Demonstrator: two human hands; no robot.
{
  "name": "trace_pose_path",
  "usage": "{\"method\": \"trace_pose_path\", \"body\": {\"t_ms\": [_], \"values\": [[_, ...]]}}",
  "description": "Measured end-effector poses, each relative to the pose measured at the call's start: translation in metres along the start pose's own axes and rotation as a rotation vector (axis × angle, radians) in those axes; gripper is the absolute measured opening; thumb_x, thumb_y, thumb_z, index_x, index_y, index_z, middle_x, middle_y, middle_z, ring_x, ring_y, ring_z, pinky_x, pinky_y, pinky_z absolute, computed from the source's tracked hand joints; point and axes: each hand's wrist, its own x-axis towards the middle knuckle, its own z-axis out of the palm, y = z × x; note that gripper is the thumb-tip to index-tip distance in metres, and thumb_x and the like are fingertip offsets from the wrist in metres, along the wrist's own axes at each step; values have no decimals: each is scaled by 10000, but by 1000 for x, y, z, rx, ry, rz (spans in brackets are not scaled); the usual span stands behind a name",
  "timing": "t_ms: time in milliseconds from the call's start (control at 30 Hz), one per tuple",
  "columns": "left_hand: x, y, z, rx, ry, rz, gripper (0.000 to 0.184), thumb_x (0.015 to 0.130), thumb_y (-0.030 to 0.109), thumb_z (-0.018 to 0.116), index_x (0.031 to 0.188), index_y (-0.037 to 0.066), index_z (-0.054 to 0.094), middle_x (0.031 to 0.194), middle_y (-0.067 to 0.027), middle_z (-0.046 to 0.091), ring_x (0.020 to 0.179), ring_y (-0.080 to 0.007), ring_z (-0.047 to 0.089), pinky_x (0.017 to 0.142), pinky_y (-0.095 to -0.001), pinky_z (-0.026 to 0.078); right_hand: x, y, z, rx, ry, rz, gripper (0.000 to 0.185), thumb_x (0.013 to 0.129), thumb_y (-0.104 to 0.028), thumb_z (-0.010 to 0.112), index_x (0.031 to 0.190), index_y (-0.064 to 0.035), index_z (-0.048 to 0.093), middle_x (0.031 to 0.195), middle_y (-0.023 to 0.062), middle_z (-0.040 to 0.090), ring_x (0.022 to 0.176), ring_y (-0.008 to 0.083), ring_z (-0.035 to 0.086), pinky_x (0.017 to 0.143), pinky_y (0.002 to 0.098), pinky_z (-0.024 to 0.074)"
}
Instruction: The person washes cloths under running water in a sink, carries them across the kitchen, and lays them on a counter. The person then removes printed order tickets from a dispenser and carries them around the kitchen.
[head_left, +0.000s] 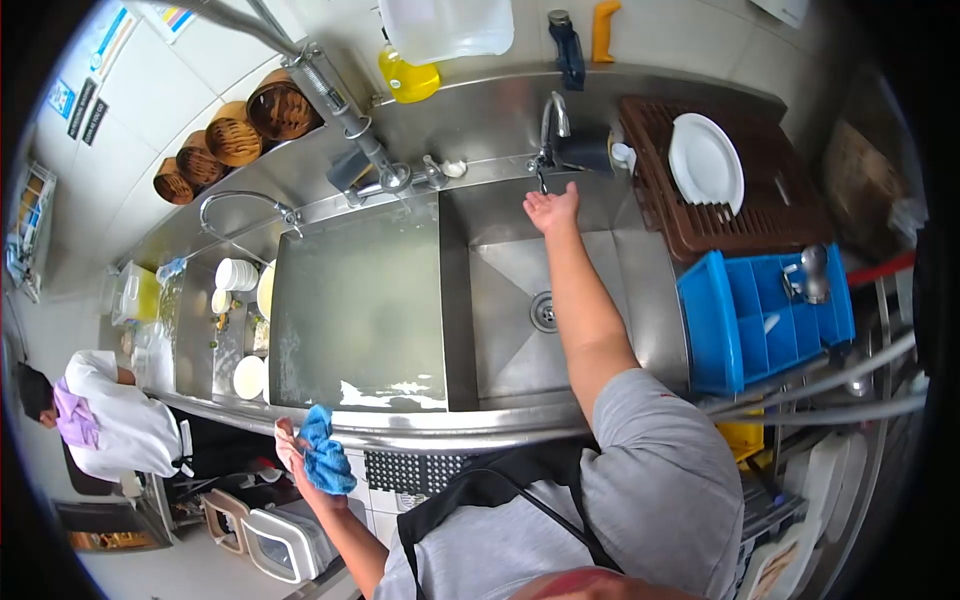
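My left hand (328,499) is closed on a crumpled blue cloth (328,455), held just outside the sink's front edge. Reaching over the right basin (500,340), my right hand (553,208) is palm up with its fingers apart and nothing in it. It is just below the small metal tap (550,125) on the back wall of the sink; whether it touches the tap's lever I cannot tell. The middle basin (360,300) is filled with cloudy water.
Stacked white bowls (236,274) sit in the far left basin. A brown rack (655,150) with a white oval plate (705,160) and a blue divided bin (715,330) stand on the right. Bamboo steamers (235,135) line the back left. Another person (125,420) works at far left.
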Motion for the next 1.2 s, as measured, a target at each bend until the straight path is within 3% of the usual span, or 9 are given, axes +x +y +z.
{"method": "trace_pose_path", "body": {"t_ms": [300,533,600,700,800,867,933,1100,1200], "values": [[67,-14,105,71,-148,-53,539,815,413,400,1203,52,300,1034,-100,492,706,-147,543,568,-239,448,2,-21,51,-279,-137,-260,656,803,-496,313,1276,-58,193,1319,91,216,1217,251,199,972,369,123],[119,-87,220,-162,-711,-366,517,812,382,425,1214,91,282,1063,-122,461,808,-180,534,640,-267,458,-17,-31,14,-469,-222,-56,388,832,-351,369,1033,-34,468,976,104,511,915,244,505,765,361,393],[123,-121,267,-96,-718,-133,520,795,381,473,1203,102,313,1121,-114,422,854,-174,506,698,-281,438,-16,-34,13,-475,-176,-9,322,835,-308,379,957,-41,512,839,84,550,808,224,547,679,342,436],[134,-169,330,-36,-840,-344,380,793,289,494,1114,112,393,891,-71,520,636,-131,535,479,-244,438,-8,-44,19,-428,-287,37,252,822,-255,443,923,-37,518,857,94,567,786,221,559,647,323,456],[135,-181,390,-17,-873,-542,267,787,205,490,1037,126,437,697,-9,535,434,-85,490,276,-217,335,-54,-57,45,-834,-466,62,260,803,-238,474,950,-27,512,862,105,567,768,224,562,668,334,461],[148,-184,417,112,-991,-534,204,795,165,456,979,76,458,755,-32,539,547,-101,521,445,-233,413,-68,-68,43,-989,-408,-137,295,785,-208,502,992,3,498,900,104,558,840,191,537,738,302,433],[141,-174,434,109,-974,-466,174,797,136,434,942,46,472,764,-44,542,579,-105,530,507,-238,445,-66,-72,34,-1149,-296,-513,331,784,-205,508,1029,16,482,936,100,547,893,171,515,771,283,410],[130,-157,458,109,-804,-286,179,813,146,417,917,24,497,690,-51,545,541,-108,514,478,-234,425,-60,-56,11,-708,-369,-375,370,795,-257,519,1121,-90,466,1030,43,520,945,145,478,803,250,371],[137,-166,456,182,-668,-205,215,822,183,418,888,2,513,696,-63,542,548,-116,513,472,-243,418,-27,-40,7,-885,-341,-564,351,804,-271,504,1113,-107,478,980,42,543,914,151,498,789,267,383]]}}
